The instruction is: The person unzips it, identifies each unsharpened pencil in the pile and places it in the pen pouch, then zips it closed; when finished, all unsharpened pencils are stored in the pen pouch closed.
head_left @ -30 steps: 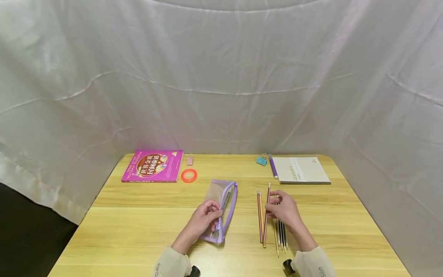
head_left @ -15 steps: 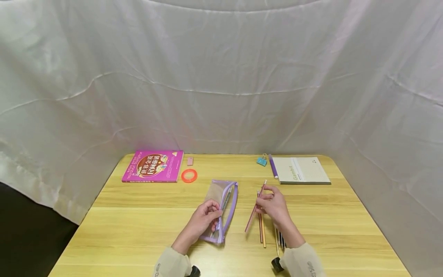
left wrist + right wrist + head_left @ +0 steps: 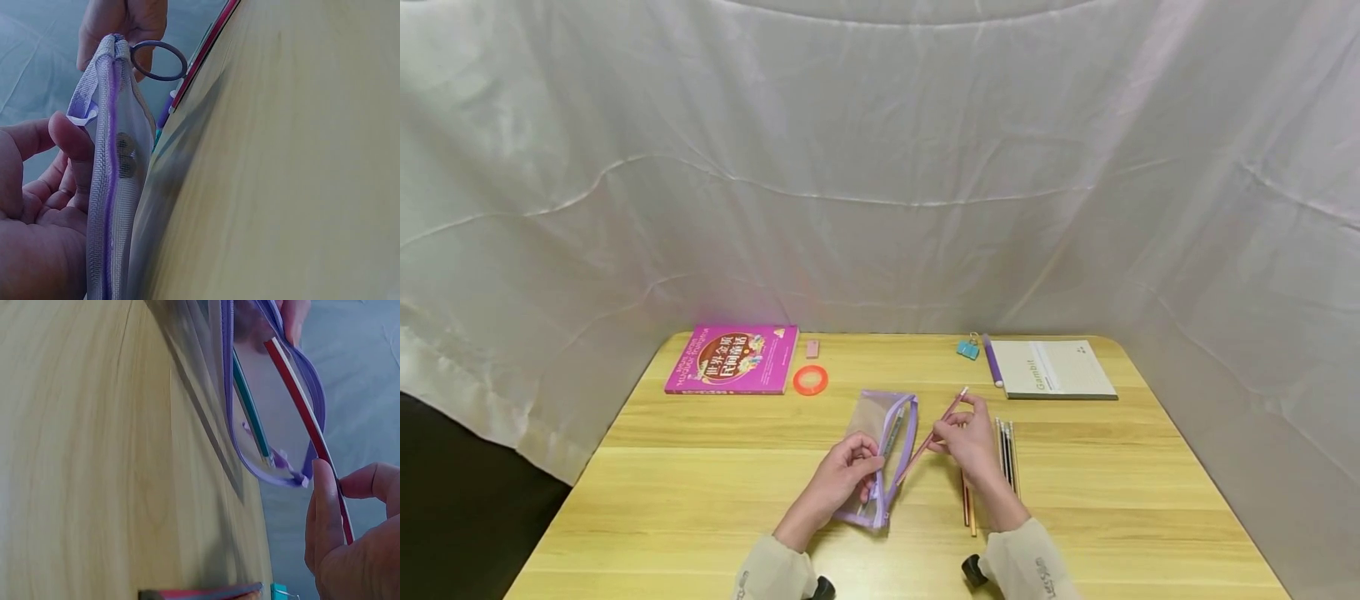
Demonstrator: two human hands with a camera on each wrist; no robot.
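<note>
A see-through pencil pouch with purple trim lies mid-table, its zip side spread apart. My left hand pinches the pouch's near opening edge between thumb and fingers. Inside it a teal pencil shows in the right wrist view. My right hand pinches a red pencil near its eraser end. The pencil slants down to the left, its lower end at the pouch's mouth. From the right wrist view, that end overlaps the opening between the purple edges.
Under the right forearm lie a yellow pencil and a dark red one. Several dark and light pencils lie further right. At the back are a pink book, eraser, orange tape ring, blue clip, purple marker and notebook.
My right hand has lifted the red pencil from beside the others and carried it left to the pouch, tilting it on the way. The left hand has stayed in place on the pouch.
</note>
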